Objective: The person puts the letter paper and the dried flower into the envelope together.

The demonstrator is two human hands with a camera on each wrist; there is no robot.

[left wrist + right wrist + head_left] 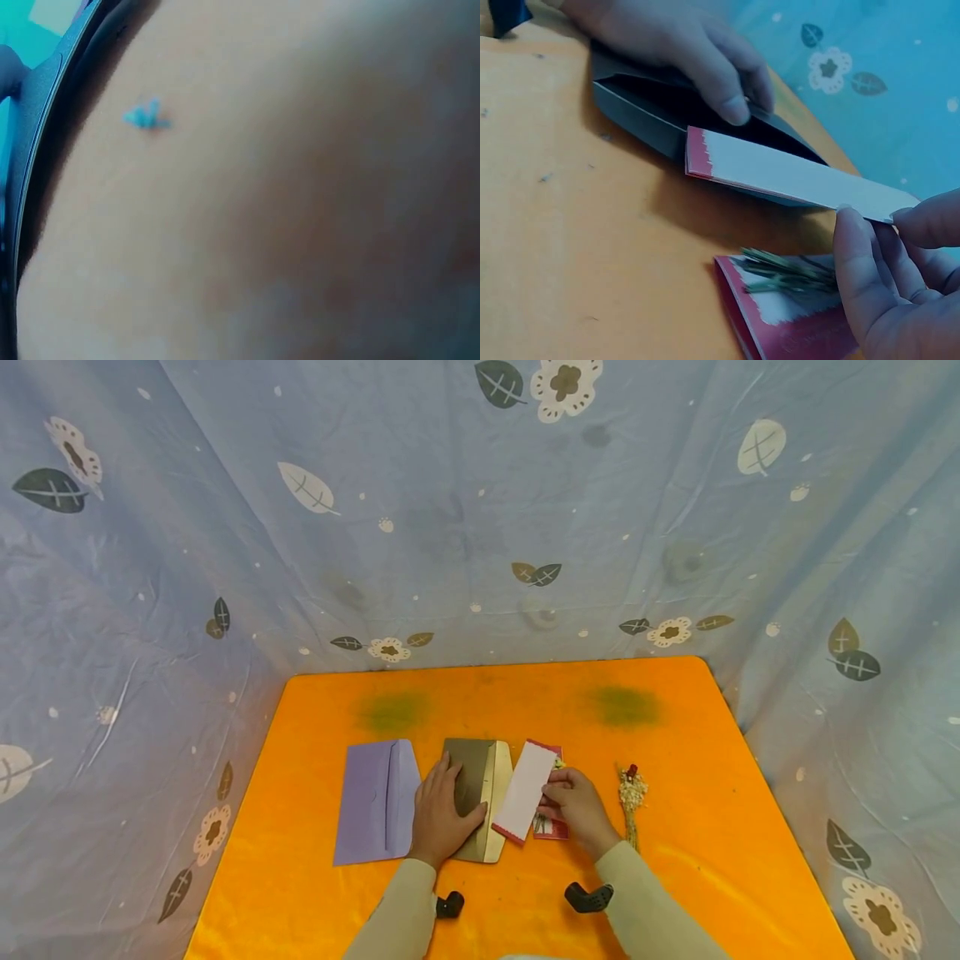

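Observation:
My left hand rests on a dark olive envelope, fingers stretched over its face. Its thumb lies at the mouth of the envelope, which gapes in the right wrist view; the gold-coloured flap points right. Between thumb and fingers, my right hand pinches a white card with red scalloped ends. That card is tilted, its left end overlapping the flap in the head view. Beneath the right hand lies a red-and-white card with green stems on it, partly hidden.
A lilac envelope lies left of the left hand. Right of the right hand is a small bunch of dried flowers with a red bloom. The orange-covered table meets a patterned blue curtain behind. Blurred skin fills the left wrist view.

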